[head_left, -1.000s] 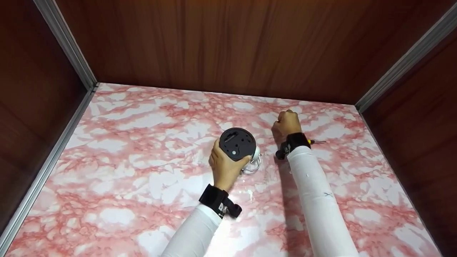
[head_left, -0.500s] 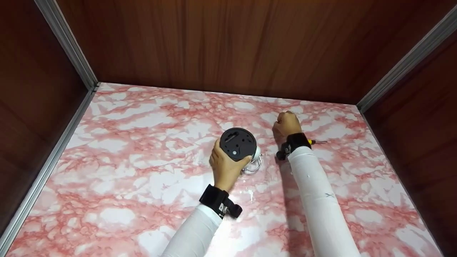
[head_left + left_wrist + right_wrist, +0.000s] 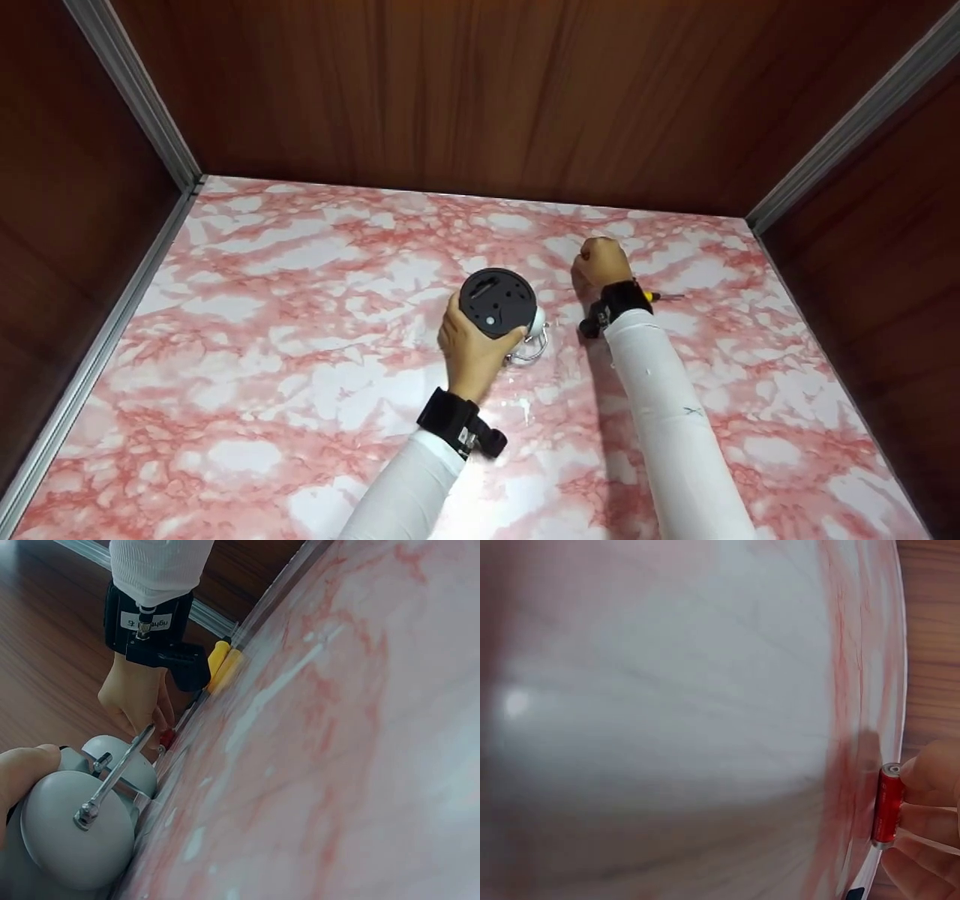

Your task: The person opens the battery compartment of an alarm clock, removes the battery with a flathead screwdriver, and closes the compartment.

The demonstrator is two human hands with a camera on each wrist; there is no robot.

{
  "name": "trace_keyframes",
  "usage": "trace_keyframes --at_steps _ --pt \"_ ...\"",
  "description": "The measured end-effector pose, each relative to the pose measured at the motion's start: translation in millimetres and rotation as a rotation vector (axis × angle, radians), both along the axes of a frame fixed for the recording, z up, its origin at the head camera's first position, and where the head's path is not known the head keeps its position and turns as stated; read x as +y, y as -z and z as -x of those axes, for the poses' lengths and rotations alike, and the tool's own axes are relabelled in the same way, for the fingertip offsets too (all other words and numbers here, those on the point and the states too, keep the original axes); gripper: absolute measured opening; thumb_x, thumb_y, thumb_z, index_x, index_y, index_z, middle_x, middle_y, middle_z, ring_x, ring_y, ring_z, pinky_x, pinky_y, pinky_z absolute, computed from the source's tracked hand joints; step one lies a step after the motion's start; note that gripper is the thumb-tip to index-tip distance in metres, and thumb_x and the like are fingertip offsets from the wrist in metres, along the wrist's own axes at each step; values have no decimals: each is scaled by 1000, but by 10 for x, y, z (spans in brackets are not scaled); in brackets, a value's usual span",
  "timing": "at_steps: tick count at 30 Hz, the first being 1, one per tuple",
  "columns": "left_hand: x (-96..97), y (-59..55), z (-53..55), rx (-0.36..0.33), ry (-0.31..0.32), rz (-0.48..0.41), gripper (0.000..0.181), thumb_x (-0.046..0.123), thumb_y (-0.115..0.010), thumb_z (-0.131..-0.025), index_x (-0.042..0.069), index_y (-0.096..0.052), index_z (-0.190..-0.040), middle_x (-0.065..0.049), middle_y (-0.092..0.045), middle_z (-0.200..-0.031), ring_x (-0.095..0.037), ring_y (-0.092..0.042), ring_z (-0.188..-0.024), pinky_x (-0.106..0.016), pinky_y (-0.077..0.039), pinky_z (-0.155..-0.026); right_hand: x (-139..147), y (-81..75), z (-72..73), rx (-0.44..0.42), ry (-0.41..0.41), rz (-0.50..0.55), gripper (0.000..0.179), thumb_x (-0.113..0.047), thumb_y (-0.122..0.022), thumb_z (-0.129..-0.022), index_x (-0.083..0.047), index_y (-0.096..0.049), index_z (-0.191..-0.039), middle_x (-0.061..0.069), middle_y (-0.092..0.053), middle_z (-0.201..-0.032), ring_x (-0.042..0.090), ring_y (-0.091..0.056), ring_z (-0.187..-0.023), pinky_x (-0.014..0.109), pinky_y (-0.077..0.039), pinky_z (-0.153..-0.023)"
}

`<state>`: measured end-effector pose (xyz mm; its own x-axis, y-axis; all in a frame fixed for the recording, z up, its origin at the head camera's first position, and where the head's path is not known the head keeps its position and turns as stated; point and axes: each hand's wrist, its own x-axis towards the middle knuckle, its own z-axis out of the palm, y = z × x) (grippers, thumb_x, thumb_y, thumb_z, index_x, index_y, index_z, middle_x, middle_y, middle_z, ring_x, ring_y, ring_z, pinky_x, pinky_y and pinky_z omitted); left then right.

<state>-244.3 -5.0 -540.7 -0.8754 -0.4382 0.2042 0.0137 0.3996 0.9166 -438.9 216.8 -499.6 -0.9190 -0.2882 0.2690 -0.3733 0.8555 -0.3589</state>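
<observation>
My left hand [image 3: 474, 349] grips a twin-bell alarm clock [image 3: 499, 301] by its sides, thumb at the right and fingers at the left. The clock's round black back faces up, with a long open slot in it. Its pale bells and metal handle show in the left wrist view, the nearer bell [image 3: 75, 832] in front of the other. Farther back and to the right, my right hand [image 3: 604, 261] is low over the table. In the right wrist view its fingers hold a red cylindrical battery [image 3: 888, 805] close to the tabletop.
A screwdriver with a yellow handle [image 3: 652, 298] lies just right of my right wrist. The red-and-white marbled table [image 3: 315, 247] is bounded by a brown wood-grain panel [image 3: 480, 97] at the back and panels at both sides.
My right hand has dipped very slightly toward me at the knuckles. The left hand and the alarm clock have stayed in place.
</observation>
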Motion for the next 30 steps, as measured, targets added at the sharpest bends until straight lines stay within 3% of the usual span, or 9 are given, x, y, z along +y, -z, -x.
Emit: trace_keyframes --at_steps 14,18,21,26,30 --pt "-54 -41 24 -39 42 12 117 46 -95 -62 1 -31 -150 -21 -47 -143 -36 -42 -134 -50 -29 -115 -15 -68 -49 -6 -19 -11 14 2 -67 -83 11 -72 -93 27 -72 -95 45 -67 -95 54 -53 -87" --pt "-98 -50 40 -38 76 5 118 45 -95 -62 0 -32 -150 -22 -47 -144 -38 -43 -135 -52 -29 -114 -89 -124 -141 -4 -29 22 20 3 -68 -86 12 -71 -103 29 -71 -102 43 -68 -97 51 -53 -89" --pt "-139 -59 55 -48 109 2 116 43 -95 -62 1 -32 -150 -22 -47 -145 -39 -44 -135 -52 -29 -114 -179 -133 -255 -19 -91 92 25 -1 -71 -90 11 -70 -112 29 -69 -110 42 -66 -102 49 -53 -92" --pt "-185 -75 68 -67 144 6 115 43 -95 -62 4 -33 -150 -22 -49 -144 -39 -45 -134 -51 -30 -114 -291 -104 -507 -190 -273 251 48 0 -73 -91 7 -58 -136 26 -59 -137 44 -62 -116 51 -52 -98" --pt "-191 -79 76 -76 157 3 115 43 -95 -62 5 -32 -150 -23 -48 -143 -41 -45 -133 -52 -31 -114 -334 -66 -674 -343 -346 373 59 2 -70 -92 3 -48 -147 23 -48 -149 45 -61 -119 50 -53 -98"
